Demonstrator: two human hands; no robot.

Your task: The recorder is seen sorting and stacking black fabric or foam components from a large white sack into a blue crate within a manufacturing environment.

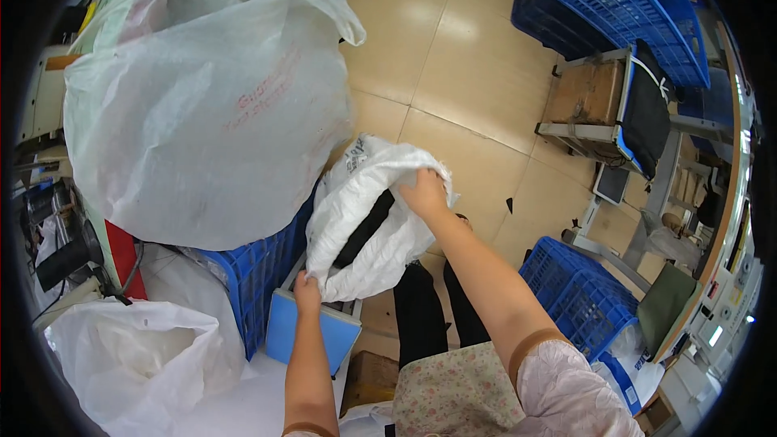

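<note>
A white woven sack [368, 263] stands in front of me with its mouth spread toward me. Inside it lies something black [364, 228], perhaps dark cloth; the rest of the contents is hidden. My left hand [307, 290] is closed on the near left edge of the sack's mouth. On the far right edge my right hand [426, 194] grips the rim, its fingers partly hidden by the material. A large translucent white plastic bag [210, 113] bulges close beside the sack on the left.
Under the large bag sits a blue plastic crate [257, 275], next to a blue-topped stool [312, 332]. A white plastic bag [142, 356] lies open at lower left. On the right are stacked blue crates [623, 0], a black-covered chair [643, 113] and another blue crate [579, 299].
</note>
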